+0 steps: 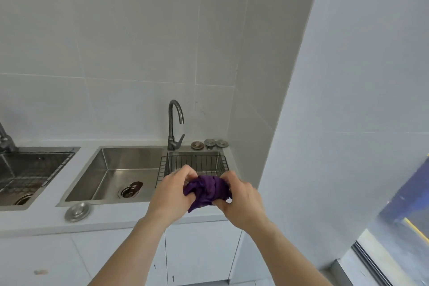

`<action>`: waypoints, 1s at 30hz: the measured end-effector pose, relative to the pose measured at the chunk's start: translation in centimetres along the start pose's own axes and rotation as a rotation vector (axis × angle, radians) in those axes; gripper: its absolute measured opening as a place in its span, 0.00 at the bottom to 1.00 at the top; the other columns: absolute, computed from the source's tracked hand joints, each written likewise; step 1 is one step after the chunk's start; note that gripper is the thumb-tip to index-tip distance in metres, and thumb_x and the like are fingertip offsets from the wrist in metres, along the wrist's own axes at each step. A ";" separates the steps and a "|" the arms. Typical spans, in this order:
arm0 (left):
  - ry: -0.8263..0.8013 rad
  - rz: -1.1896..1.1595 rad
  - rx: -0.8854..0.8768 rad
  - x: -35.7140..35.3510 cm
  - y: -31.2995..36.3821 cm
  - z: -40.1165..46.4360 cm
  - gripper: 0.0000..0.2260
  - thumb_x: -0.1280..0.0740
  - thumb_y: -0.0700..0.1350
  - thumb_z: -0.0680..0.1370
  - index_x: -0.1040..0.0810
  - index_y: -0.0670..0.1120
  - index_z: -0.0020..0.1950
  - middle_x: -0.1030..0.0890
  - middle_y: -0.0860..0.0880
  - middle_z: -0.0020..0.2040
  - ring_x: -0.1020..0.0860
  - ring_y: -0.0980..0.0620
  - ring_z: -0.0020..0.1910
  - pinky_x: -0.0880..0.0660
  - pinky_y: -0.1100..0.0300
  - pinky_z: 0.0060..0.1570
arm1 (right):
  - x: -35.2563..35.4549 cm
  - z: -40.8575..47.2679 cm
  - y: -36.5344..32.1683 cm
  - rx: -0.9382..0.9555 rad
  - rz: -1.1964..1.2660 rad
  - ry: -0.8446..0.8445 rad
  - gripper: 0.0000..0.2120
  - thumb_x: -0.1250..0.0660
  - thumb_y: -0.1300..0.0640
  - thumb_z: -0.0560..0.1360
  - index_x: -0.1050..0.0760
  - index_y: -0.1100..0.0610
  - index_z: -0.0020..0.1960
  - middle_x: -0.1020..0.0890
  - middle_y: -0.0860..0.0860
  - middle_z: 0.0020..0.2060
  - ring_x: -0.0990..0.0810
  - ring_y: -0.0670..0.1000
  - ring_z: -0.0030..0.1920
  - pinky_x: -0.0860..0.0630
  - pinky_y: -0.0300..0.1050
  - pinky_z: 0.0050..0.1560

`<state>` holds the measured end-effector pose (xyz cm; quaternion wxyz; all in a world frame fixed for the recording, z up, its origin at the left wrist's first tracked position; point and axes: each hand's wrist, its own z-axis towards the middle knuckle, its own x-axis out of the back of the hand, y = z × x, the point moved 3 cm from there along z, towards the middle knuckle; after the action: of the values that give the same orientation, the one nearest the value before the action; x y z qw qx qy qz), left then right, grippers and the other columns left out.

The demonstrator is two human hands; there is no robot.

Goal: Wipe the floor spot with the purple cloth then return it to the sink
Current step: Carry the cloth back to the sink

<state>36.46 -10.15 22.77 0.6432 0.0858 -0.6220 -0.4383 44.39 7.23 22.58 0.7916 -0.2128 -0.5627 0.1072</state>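
Note:
A crumpled purple cloth [207, 191] is bunched between both my hands, over the front right corner of the steel sink [120, 170]. My left hand [173, 194] grips its left side, fingers curled into the fabric. My right hand [241, 201] grips its right side from above. Behind the cloth, a black wire basket [193, 162] hangs in the right part of the sink. The floor spot is out of view.
A dark gooseneck tap [174, 123] stands behind the sink, with three metal drain plugs [209, 144] beside it. A round steel lid [77, 212] lies on the white counter. A second sink [27, 174] sits at the left. A wall corner rises close on the right.

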 end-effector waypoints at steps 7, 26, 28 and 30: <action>-0.026 -0.005 0.013 0.9 -6.1 7.6 0.16 0.29 0.40 0.72 0.25 0.59 0.53 0.18 0.61 0.48 0.20 0.57 0.46 0.22 0.57 0.45 | -4.7 7.9 -0.6 -0.040 0.002 -0.012 0.20 0.26 0.46 0.72 0.30 0.45 0.60 0.20 0.43 0.53 0.22 0.51 0.51 0.23 0.50 0.47; -0.177 0.128 0.292 -11.4 -20.2 31.1 0.14 0.28 0.45 0.77 0.31 0.58 0.53 0.20 0.59 0.42 0.19 0.57 0.41 0.19 0.56 0.46 | -22.2 31.9 12.8 -0.139 0.032 -0.295 0.25 0.24 0.45 0.71 0.28 0.48 0.63 0.23 0.45 0.57 0.27 0.49 0.61 0.23 0.49 0.63; -0.191 0.138 0.322 -13.2 -21.6 33.4 0.15 0.28 0.45 0.77 0.33 0.59 0.52 0.19 0.58 0.43 0.18 0.55 0.43 0.18 0.53 0.48 | -23.8 34.3 14.5 -0.151 0.019 -0.334 0.25 0.24 0.45 0.70 0.28 0.48 0.63 0.23 0.46 0.57 0.26 0.50 0.62 0.24 0.50 0.64; -0.206 0.146 0.363 -15.0 -23.0 35.2 0.16 0.28 0.46 0.76 0.34 0.59 0.52 0.18 0.57 0.45 0.18 0.52 0.44 0.18 0.50 0.48 | -25.5 36.1 16.0 -0.165 0.014 -0.374 0.26 0.23 0.45 0.71 0.28 0.49 0.64 0.24 0.46 0.58 0.26 0.50 0.63 0.25 0.50 0.65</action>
<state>-2.46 1.37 4.29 0.5804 0.1098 -0.7577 -0.2775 2.97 18.80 3.68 0.6522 -0.2575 -0.7054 0.1039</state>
